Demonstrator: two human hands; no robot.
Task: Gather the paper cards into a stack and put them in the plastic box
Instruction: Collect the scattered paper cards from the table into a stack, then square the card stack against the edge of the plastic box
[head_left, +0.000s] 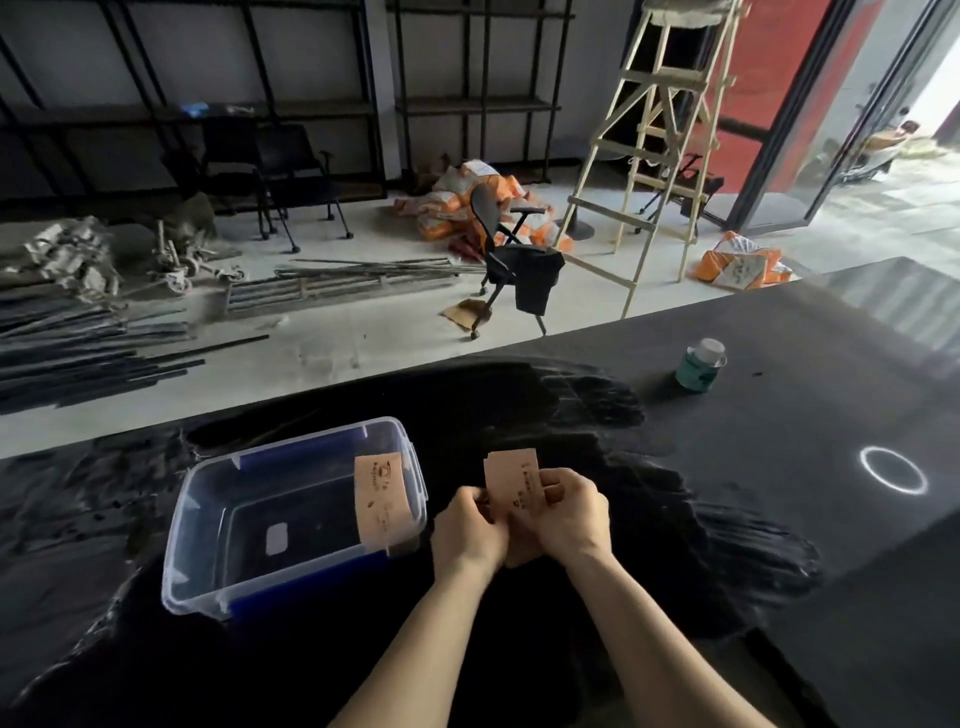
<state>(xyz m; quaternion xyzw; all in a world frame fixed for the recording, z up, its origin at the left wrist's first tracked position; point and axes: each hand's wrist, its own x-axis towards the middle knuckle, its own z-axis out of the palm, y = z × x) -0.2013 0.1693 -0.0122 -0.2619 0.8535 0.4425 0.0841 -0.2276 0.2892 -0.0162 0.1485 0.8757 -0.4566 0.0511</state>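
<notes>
A clear plastic box (208, 525) with blue handles stands on the dark table, left of my hands. One pale brown paper card (378, 499) leans upright against the box's right inner wall. My left hand (467, 530) and my right hand (571, 514) together hold a stack of paper cards (511, 480) upright, just to the right of the box. The stack's lower part is hidden behind my fingers.
A teal bottle (698, 366) with a white cap stands far right on the table. A bright light ring (893, 470) reflects on the table surface. Beyond the far table edge are an office chair (514, 260), a wooden ladder (660, 145) and floor clutter.
</notes>
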